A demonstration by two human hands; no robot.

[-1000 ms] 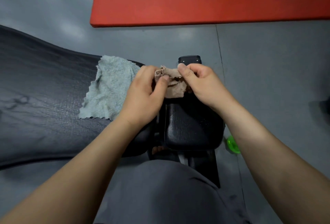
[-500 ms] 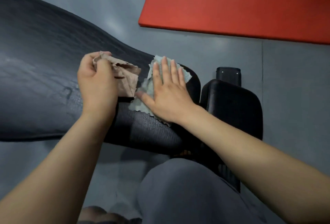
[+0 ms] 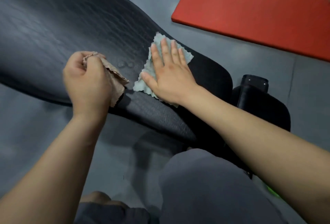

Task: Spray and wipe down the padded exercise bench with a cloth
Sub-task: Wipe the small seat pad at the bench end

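Note:
The black padded bench (image 3: 59,33) runs from the upper left down to the centre right. My right hand (image 3: 169,74) lies flat with straight fingers on a light blue cloth (image 3: 148,70), pressing it onto the pad. My left hand (image 3: 87,82) grips a crumpled beige cloth (image 3: 115,77) that hangs from its fingers just above the pad's near edge. A few water drops (image 3: 125,64) sit on the pad between the two cloths.
A smaller black seat pad (image 3: 264,106) with a black bracket (image 3: 254,81) sits right of the bench. A red mat (image 3: 250,6) lies on the grey floor at the upper right. My grey-clad knee (image 3: 205,179) is below. Something green (image 3: 272,192) peeks out under my right forearm.
Both hands left the small seat pad and moved to the long pad. The left took the beige cloth along; the right went flat onto the blue cloth and slid it.

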